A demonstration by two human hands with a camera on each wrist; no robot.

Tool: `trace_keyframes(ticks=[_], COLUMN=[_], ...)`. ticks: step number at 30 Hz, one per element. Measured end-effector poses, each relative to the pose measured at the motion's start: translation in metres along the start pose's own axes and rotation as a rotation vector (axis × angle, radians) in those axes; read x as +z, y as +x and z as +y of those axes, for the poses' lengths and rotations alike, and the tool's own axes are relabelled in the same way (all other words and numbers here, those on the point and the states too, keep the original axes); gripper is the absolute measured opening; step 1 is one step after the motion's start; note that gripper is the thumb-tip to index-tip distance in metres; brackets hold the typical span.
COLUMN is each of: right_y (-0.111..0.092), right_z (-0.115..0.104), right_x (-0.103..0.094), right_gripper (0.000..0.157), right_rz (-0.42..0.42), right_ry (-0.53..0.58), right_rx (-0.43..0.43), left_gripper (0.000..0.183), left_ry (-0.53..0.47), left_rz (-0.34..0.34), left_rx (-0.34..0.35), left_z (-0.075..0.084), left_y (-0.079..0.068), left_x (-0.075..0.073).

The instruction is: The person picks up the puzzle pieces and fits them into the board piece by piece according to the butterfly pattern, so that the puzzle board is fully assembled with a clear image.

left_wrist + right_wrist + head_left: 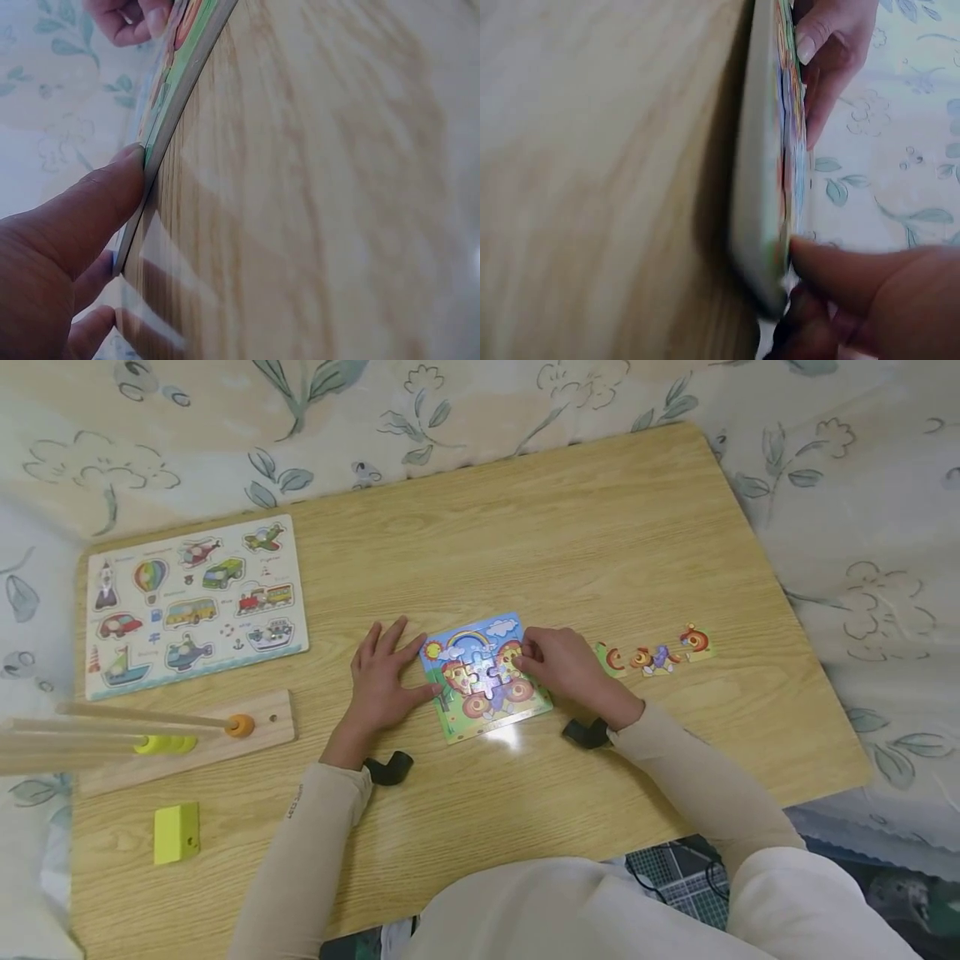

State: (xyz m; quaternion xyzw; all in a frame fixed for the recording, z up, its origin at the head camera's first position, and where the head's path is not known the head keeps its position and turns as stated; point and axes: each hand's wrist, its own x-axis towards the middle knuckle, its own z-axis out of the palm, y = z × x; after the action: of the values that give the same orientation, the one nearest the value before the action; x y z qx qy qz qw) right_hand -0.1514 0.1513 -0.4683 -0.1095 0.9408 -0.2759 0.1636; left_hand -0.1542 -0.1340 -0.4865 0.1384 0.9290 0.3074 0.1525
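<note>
A square picture puzzle [487, 706] with a rainbow and cartoon figures lies on the table, several of its pieces fitted together in the middle. My left hand [382, 681] rests at its left edge with fingers spread. In the left wrist view the thumb [112, 199] touches the puzzle's side. My right hand [562, 664] is at the right edge, fingers curled, pinching a puzzle piece [509, 655] against the board; the fingers partly hide it. The right wrist view shows the right thumb [832, 266] at the board's edge. Several loose puzzle pieces [662, 660] lie right of this hand.
A vehicle peg puzzle board [168, 610] lies at the back left. In front of it is a wooden base [273, 718] with upright rods, an orange bead [240, 725] and yellow beads [168, 744]. A yellow block [177, 833] sits near the left front.
</note>
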Motion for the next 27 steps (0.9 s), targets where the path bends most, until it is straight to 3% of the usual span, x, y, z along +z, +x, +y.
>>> trace_keyframes(ticks=[6,9,13,17,21,27], right_y=[-0.019,-0.034,-0.051,-0.056,-0.053,-0.04], right_z=[0.02,0.037,0.055,0.062,0.062,0.033], right_x=[-0.02,-0.042,-0.063,-0.06,-0.053,-0.04], right_gripper=[0.017,0.023,0.042,0.049,0.043,0.023], right_rz=[0.011,0.035,-0.027,-0.049,0.014,0.071], right_ry=[0.035,-0.045,-0.112,-0.129,-0.147,-0.018], right_rx=[-0.021,0.043,0.134,0.124,0.1,0.061], left_gripper=[0.077,0.078,0.078,0.078,0.078,0.077], left_ry=[0.0,-0.011,-0.023,-0.023,-0.021,-0.029], left_rz=[-0.01,-0.014,-0.018,-0.014,-0.004,-0.009], left_rx=[-0.002,0.0,0.004,0.001,0.012,0.007], left_z=[0.001,0.003,0.004,0.002,0.001,0.004], left_y=[-0.003,-0.003,-0.001,-0.002,0.0,0.0], left_x=[-0.001,-0.002,-0.003,-0.004,-0.002,-0.001])
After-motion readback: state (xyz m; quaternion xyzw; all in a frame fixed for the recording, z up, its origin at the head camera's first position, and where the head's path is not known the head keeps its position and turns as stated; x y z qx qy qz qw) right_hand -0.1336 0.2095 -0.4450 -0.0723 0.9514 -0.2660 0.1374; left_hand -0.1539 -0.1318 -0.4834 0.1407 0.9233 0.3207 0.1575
